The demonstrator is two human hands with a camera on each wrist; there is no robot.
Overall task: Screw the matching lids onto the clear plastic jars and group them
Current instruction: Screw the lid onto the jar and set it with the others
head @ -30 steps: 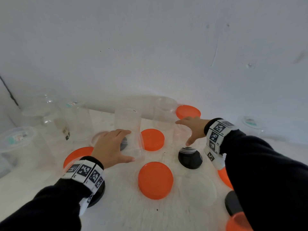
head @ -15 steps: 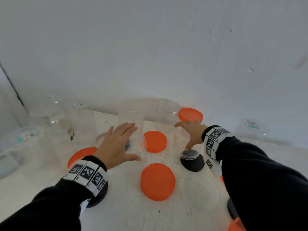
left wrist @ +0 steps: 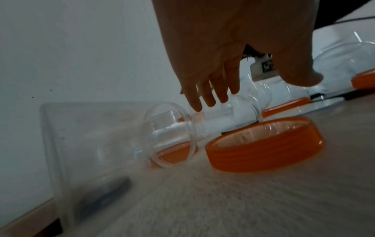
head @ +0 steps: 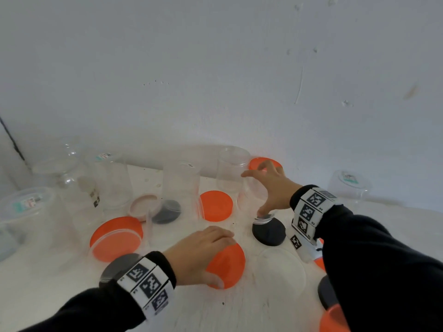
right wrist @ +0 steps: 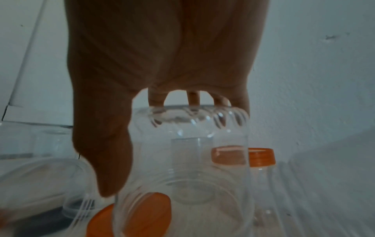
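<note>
A: Head view. Left hand (head: 199,252) lay over the near edge of an orange lid (head: 227,265) on the white bench (head: 215,312), fingers bent down over it. Whether it gripped or only rested, I could not tell.

B: And the right hand (head: 268,188)?

A: Clasped around a small clear jar (head: 257,200) from above, the jar standing just beside a black lid (head: 269,232). More clear jars stood toward the wall; other orange lids lay among them.

B: Left wrist view?

A: Left hand (left wrist: 223,48) hovered with fingers (left wrist: 205,96) nearly straight, thumb apart, above the orange lid (left wrist: 263,144), which lay rim-up. No contact visible here; picture blurred.

B: Right wrist view?

A: Right hand (right wrist: 162,56) had fingertips (right wrist: 156,99) curled over the small clear jar (right wrist: 188,168), thumb down its side.
</note>
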